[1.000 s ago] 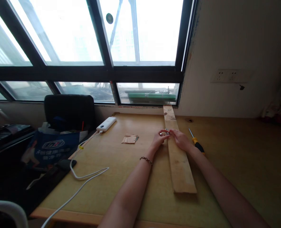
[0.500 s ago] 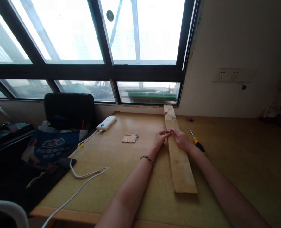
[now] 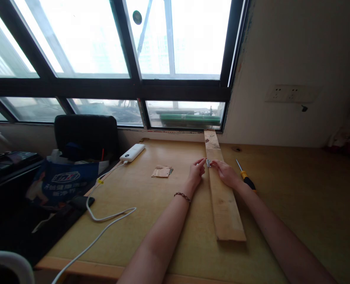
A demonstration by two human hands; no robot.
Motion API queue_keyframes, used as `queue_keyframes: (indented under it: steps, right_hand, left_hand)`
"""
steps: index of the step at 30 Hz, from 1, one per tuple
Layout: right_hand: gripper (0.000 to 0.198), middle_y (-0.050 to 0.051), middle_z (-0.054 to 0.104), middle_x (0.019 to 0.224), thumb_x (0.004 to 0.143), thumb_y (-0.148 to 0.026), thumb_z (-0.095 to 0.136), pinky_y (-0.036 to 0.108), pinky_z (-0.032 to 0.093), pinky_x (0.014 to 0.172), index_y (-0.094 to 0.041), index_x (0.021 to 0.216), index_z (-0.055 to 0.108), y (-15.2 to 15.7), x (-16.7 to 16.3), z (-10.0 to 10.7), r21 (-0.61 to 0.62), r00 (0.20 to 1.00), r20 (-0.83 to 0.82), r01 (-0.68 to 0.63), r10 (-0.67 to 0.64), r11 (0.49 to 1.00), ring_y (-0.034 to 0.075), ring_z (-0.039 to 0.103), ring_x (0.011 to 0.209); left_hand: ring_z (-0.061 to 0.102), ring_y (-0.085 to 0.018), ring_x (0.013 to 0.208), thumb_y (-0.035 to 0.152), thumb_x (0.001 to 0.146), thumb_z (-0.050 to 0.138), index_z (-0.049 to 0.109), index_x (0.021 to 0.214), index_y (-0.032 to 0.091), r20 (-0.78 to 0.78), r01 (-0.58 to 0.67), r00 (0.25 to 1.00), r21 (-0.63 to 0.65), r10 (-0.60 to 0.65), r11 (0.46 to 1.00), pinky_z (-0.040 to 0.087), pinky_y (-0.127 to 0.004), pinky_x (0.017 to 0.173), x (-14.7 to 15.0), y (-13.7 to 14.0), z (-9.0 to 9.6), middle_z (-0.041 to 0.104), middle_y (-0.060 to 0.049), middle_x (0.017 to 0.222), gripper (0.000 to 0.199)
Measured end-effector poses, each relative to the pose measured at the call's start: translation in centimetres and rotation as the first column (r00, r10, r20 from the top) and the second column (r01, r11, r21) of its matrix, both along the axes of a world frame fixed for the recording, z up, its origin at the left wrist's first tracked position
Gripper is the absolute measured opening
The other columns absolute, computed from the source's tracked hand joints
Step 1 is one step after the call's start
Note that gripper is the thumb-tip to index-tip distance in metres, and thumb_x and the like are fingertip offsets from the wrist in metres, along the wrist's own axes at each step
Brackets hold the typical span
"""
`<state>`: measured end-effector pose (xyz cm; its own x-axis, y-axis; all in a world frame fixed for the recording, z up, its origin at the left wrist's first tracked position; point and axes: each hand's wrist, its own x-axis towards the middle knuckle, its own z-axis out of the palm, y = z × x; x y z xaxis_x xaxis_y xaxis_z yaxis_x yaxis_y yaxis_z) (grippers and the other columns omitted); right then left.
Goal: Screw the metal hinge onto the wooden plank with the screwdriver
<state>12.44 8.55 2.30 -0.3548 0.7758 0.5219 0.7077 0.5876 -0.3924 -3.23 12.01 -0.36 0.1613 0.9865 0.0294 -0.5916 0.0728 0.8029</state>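
A long wooden board (image 3: 226, 205) lies lengthwise on the table, its far end at the window sill. On the board's left edge sits a small silver metal plate (image 3: 208, 163), perhaps a hinge. My right hand (image 3: 226, 173) rests on the board, thumb and fingertips pinched at the plate's right side. Just left of the plate is my left hand (image 3: 196, 172), its fingers closed in a pinch; whatever tiny thing they hold is too small to name. A screwdriver (image 3: 245, 176) with a yellow and black handle lies right of the board.
Left of the board lies a torn piece of cardboard (image 3: 161, 171) with small metal pieces at its edge. A white power bank (image 3: 133, 153) trails a white cable (image 3: 111, 230) over the table's left side. Beyond that edge stand a black chair (image 3: 85, 136) and a blue bag (image 3: 64, 179).
My left hand has drawn slightly left, away from my right fingertips, and the metal plate between them now shows more fully. My right hand stays nearly in place.
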Motion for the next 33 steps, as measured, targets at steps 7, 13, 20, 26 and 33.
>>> queue_keyframes:
  steps: [7,13,20,26,33]
  right_hand:
    - [0.042,0.006,0.059,0.113,0.078,-0.005,0.038,0.034,0.044,0.09,-0.022,0.116,0.047,0.1,0.1,-0.2,0.006,1.0,0.001,0.007,-0.007,1.0,0.018,0.055,0.104]
    - [0.04,0.006,0.059,0.112,0.079,-0.006,0.039,0.034,0.044,0.09,-0.021,0.115,0.049,0.1,0.1,-0.2,0.008,1.0,-0.013,0.0,0.0,1.0,0.018,0.055,0.105]
    - [0.04,0.005,0.06,0.112,0.08,-0.005,0.039,0.034,0.043,0.09,-0.023,0.115,0.048,0.0,0.0,-0.1,-0.004,1.0,-0.015,-0.012,0.012,1.0,0.018,0.055,0.104]
    - [0.04,0.006,0.059,0.112,0.081,-0.005,0.039,0.034,0.042,0.091,-0.022,0.116,0.048,0.0,0.0,-0.1,-0.007,1.0,-0.013,-0.008,0.008,1.0,0.018,0.054,0.104]
    - [0.04,0.006,0.058,0.113,0.08,-0.005,0.038,0.033,0.042,0.091,-0.022,0.116,0.048,-0.1,0.0,0.0,0.005,0.999,-0.022,-0.029,0.029,1.0,0.018,0.054,0.105]
  left_hand:
    - [0.016,-0.002,0.034,0.026,0.07,0.059,0.056,0.07,0.014,0.258,0.083,0.964,-0.082,-0.059,0.993,0.01,-0.018,0.036,-0.9,0.8,-0.2,0.022,0.009,0.043,0.012]
    - [0.029,-0.003,0.038,0.025,0.075,0.05,0.045,0.062,0.015,0.326,0.106,0.945,-0.217,-0.03,0.97,0.021,-0.017,0.039,-1.0,1.2,-0.4,0.039,0.004,0.05,0.017]
    - [0.036,-0.003,0.041,0.005,0.066,0.054,0.047,0.074,0.015,0.271,0.007,0.961,-0.238,0.06,0.971,0.027,-0.015,0.04,-0.5,1.4,-0.7,0.042,0.005,0.054,0.015]
    - [0.059,-0.011,0.072,-0.01,0.059,0.043,0.044,0.077,0.015,0.295,-0.047,0.945,-0.311,0.144,0.949,0.047,-0.022,0.066,-0.1,1.7,-1.2,0.057,-0.006,0.079,0.031]
    - [0.061,-0.012,0.076,-0.002,0.075,0.041,0.049,0.071,0.011,0.36,-0.016,0.926,-0.267,0.115,0.964,0.049,-0.026,0.079,0.2,2.2,-1.4,0.059,-0.01,0.076,0.015]
